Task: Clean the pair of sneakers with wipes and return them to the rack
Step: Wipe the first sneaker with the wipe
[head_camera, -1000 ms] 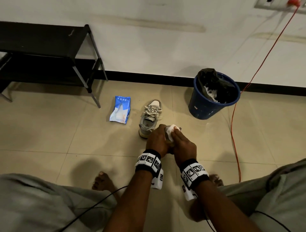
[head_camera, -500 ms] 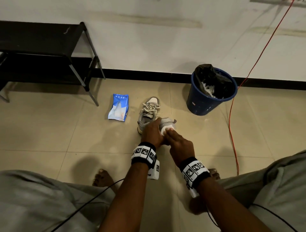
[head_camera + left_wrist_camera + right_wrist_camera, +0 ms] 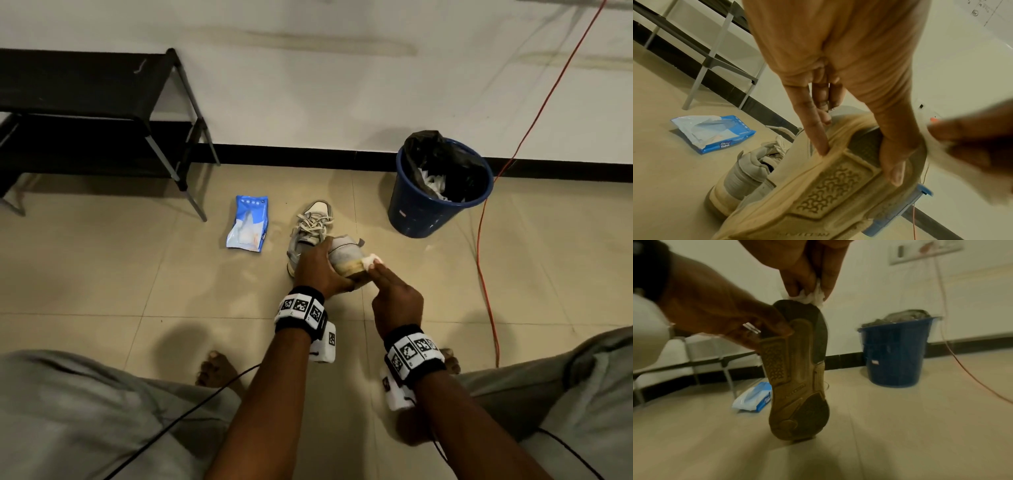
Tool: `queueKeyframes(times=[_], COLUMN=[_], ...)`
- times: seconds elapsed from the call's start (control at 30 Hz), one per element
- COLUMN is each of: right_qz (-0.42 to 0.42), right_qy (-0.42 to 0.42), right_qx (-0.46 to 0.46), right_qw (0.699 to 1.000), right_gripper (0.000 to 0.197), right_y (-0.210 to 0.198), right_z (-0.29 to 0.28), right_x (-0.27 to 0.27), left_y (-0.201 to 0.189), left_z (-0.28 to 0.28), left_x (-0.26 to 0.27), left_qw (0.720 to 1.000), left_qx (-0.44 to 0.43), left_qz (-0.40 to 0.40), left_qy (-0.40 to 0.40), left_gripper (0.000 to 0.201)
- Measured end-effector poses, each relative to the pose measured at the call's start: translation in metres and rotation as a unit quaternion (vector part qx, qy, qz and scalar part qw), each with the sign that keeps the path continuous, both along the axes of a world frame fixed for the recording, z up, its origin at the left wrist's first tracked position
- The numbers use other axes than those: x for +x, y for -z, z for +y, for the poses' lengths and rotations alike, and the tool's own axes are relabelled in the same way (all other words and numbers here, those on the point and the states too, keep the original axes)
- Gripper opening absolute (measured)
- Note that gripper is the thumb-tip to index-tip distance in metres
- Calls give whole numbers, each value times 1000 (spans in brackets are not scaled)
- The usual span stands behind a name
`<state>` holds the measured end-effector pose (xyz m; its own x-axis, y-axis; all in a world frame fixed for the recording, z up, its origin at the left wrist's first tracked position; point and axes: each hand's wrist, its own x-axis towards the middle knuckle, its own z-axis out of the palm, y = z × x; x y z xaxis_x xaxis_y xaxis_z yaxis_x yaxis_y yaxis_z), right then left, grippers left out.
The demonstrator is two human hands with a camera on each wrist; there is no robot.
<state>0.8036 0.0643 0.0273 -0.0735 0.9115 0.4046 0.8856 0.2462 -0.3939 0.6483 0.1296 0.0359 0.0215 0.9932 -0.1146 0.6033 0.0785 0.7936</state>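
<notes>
My left hand (image 3: 317,270) grips a grey sneaker (image 3: 346,255) above the floor, its tan sole (image 3: 797,386) turned toward me. In the left wrist view the fingers (image 3: 816,129) and thumb clamp across that sole (image 3: 828,183). My right hand (image 3: 394,294) pinches a crumpled white wipe (image 3: 371,260) and presses it on the sneaker's toe edge; the wipe (image 3: 812,296) shows between finger and thumb at the sole's top. The second sneaker (image 3: 310,228) stands on the tiles just behind. A black shoe rack (image 3: 89,116) stands at the far left by the wall.
A blue pack of wipes (image 3: 248,224) lies on the floor left of the sneakers. A blue bin (image 3: 435,192) with a black liner stands at the right by the wall. An orange cable (image 3: 486,260) runs down the wall and across the tiles. My bare feet and knees frame the near floor.
The held sneaker has turned so more of its grey side and sole edge shows. My right hand with the wipe has slid from the middle to the right end of the shoe.
</notes>
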Motion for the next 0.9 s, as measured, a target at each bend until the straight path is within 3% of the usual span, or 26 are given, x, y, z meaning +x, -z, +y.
queueKeyframes(times=[0.1,0.23,0.33,0.43,0.47,0.53,0.6,0.67,0.77,0.9], right_qz=[-57,15,-48,22,9,-62,-38,-12,-107,-48], right_qy=[-74,-9,-80,6,-6,-63,-42,-16,-128,-76], right_qx=[29,15,31,8,8,23,-4,-51,-89,-94], right_qw=[995,1000,995,1000,1000,996,998,998,982,992], right_gripper=[50,55,47,52,49,37,32,36,47,56], right_y=[0,-1,0,-3,-6,-10,-14,-15,-11,-18], right_z=[-1,1,0,6,6,3,11,23,22,30], right_x=[-5,-8,-14,-14,-16,-19,-16,-12,-25,-23], left_y=[-1,1,3,4,5,10,14,9,7,4], left_z=[2,0,-2,-6,-6,-9,-10,-13,-17,-20], left_x=[-3,-2,-2,-4,-8,-12,-12,-7,-5,-7], left_qw=[1000,1000,1000,999,999,1000,1000,999,999,999], left_qx=[-1,-5,-11,-13,-13,-19,-21,-24,-5,-19], left_qz=[2,-7,-9,-43,-39,-18,-16,-18,8,-13], left_qy=[-6,-7,-20,-19,-18,-14,-7,17,33,34], left_gripper=[105,91,89,85,82,94,105,102,76,89])
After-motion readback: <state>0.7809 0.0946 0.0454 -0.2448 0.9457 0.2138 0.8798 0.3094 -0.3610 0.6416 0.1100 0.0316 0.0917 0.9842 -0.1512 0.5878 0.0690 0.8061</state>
